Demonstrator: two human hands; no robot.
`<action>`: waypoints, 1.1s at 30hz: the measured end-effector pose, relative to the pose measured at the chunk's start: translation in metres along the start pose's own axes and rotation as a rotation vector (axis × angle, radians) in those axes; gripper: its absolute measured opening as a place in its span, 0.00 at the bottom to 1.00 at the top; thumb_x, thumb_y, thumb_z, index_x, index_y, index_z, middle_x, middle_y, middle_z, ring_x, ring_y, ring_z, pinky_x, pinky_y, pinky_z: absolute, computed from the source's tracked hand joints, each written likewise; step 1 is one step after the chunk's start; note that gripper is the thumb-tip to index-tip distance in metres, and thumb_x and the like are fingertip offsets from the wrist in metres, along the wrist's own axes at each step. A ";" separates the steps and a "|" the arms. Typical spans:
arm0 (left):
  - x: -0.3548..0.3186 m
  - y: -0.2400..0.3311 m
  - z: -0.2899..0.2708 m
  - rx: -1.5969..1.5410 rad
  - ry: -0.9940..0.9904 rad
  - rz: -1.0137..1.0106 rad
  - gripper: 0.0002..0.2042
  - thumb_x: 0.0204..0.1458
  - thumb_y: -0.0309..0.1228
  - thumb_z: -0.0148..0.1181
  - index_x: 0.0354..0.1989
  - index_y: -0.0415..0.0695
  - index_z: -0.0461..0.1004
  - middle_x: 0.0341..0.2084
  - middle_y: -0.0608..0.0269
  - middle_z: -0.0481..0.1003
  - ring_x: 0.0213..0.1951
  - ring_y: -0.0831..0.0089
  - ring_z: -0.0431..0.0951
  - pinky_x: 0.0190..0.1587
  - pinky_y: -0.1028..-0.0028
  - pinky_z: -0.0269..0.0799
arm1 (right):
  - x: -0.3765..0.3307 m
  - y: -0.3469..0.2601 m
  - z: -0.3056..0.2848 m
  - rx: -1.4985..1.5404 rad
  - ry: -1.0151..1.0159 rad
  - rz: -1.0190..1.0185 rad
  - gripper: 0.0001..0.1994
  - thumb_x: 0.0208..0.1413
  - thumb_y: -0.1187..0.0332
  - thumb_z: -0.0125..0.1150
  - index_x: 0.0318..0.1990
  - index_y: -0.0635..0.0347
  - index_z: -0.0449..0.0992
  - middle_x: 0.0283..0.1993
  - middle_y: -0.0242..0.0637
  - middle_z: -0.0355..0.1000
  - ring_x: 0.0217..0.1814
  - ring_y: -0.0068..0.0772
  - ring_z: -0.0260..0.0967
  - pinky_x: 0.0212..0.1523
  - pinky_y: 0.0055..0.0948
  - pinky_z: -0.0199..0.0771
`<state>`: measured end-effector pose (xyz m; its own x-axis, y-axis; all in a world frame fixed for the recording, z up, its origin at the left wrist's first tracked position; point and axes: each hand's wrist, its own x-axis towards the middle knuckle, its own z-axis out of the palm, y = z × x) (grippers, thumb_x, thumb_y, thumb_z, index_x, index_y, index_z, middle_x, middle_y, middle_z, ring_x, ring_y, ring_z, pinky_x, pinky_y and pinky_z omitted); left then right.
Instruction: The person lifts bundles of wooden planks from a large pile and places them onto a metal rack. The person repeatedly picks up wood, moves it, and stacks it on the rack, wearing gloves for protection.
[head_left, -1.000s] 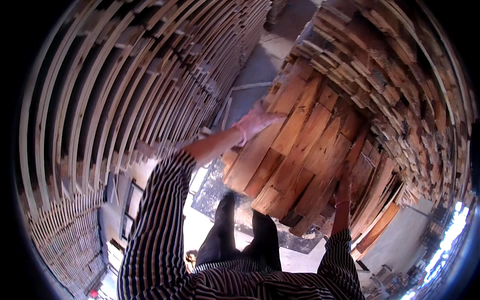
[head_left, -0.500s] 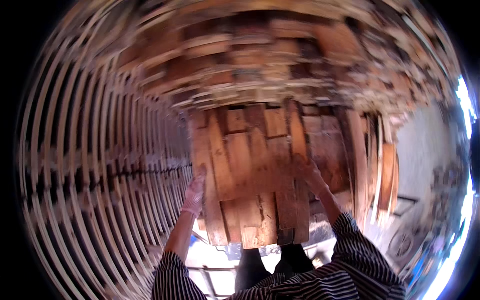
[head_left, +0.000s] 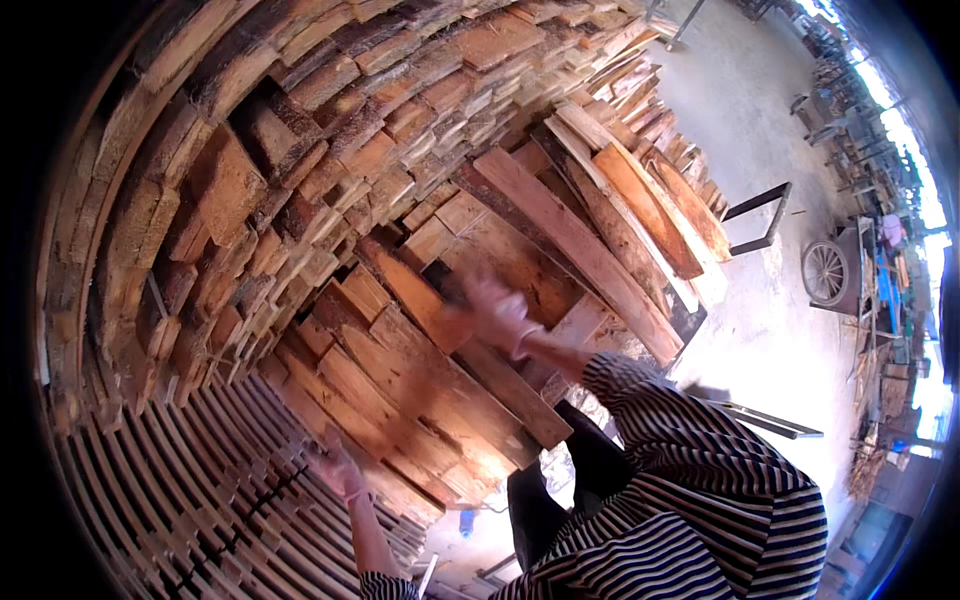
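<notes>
A layer of rough wooden boards (head_left: 430, 400) lies in front of me, its pieces side by side at a slant. At the layer's left edge is my left hand (head_left: 338, 470), fingers stretched out along the outer board and closed round nothing I can see. My right hand (head_left: 495, 312) is above the right part of the layer, beside a narrow orange-brown board (head_left: 405, 290). Motion smears its fingers, and I cannot tell whether it touches that board. Both hands appear to wear thin pale pink gloves.
A tall stack of boards (head_left: 220, 190) rises at the far left. Spaced slats (head_left: 200, 490) stand at the lower left. Longer planks (head_left: 590, 260) lean to the right, near a dark metal frame (head_left: 770, 215). Farther right stands a spoked wheel (head_left: 826, 272) on concrete floor (head_left: 720, 90).
My view has turned to the right, so the boards now lie at a slant. My right hand has shifted off the board it was on; my left hand remains by the left edge.
</notes>
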<state>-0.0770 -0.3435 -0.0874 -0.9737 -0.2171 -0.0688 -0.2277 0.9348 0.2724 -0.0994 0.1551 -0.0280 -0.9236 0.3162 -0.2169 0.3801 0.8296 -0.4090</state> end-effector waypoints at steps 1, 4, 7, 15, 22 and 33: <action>-0.001 0.038 -0.017 -0.143 0.103 0.086 0.31 0.67 0.44 0.57 0.72 0.37 0.62 0.66 0.41 0.66 0.60 0.57 0.73 0.62 0.57 0.72 | 0.005 0.016 -0.015 -0.150 0.197 -0.036 0.37 0.61 0.39 0.58 0.70 0.53 0.67 0.68 0.57 0.66 0.64 0.58 0.70 0.57 0.51 0.75; -0.011 0.124 -0.061 -0.195 0.191 0.236 0.45 0.59 0.55 0.66 0.76 0.40 0.56 0.68 0.45 0.66 0.63 0.55 0.71 0.71 0.62 0.63 | 0.004 0.053 -0.092 -0.407 0.473 0.021 0.41 0.58 0.38 0.61 0.75 0.47 0.61 0.67 0.57 0.66 0.64 0.60 0.69 0.53 0.55 0.73; 0.005 0.187 -0.049 -0.025 0.146 0.652 0.53 0.55 0.66 0.59 0.78 0.40 0.48 0.57 0.44 0.70 0.37 0.66 0.70 0.44 0.67 0.70 | 0.008 0.074 -0.128 -0.277 0.059 0.087 0.41 0.57 0.42 0.65 0.76 0.40 0.58 0.62 0.51 0.69 0.59 0.57 0.72 0.53 0.56 0.75; 0.000 0.298 -0.063 0.422 -0.616 0.182 0.85 0.27 0.69 0.79 0.77 0.40 0.15 0.77 0.28 0.28 0.78 0.33 0.25 0.73 0.38 0.33 | -0.020 0.010 -0.082 -0.198 0.007 -0.046 0.38 0.61 0.39 0.58 0.76 0.37 0.60 0.63 0.53 0.70 0.60 0.59 0.70 0.54 0.57 0.73; 0.015 0.288 -0.047 0.314 -0.693 0.238 0.84 0.28 0.72 0.75 0.76 0.40 0.13 0.75 0.22 0.27 0.77 0.29 0.31 0.72 0.35 0.39 | -0.006 -0.025 -0.031 0.229 -0.078 -0.124 0.32 0.65 0.45 0.55 0.74 0.43 0.63 0.63 0.54 0.73 0.60 0.58 0.74 0.55 0.52 0.76; 0.015 0.307 -0.023 0.310 -0.707 0.224 0.83 0.29 0.72 0.77 0.77 0.45 0.12 0.76 0.29 0.18 0.75 0.26 0.18 0.69 0.27 0.27 | 0.024 0.120 -0.113 -0.203 0.095 0.001 0.46 0.55 0.40 0.68 0.79 0.33 0.52 0.53 0.56 0.72 0.52 0.61 0.76 0.46 0.54 0.78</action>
<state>-0.1617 -0.0659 0.0176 -0.7388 0.1175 -0.6635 0.0859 0.9931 0.0803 -0.0814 0.3142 0.0178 -0.9274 0.3513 -0.1289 0.3721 0.9019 -0.2195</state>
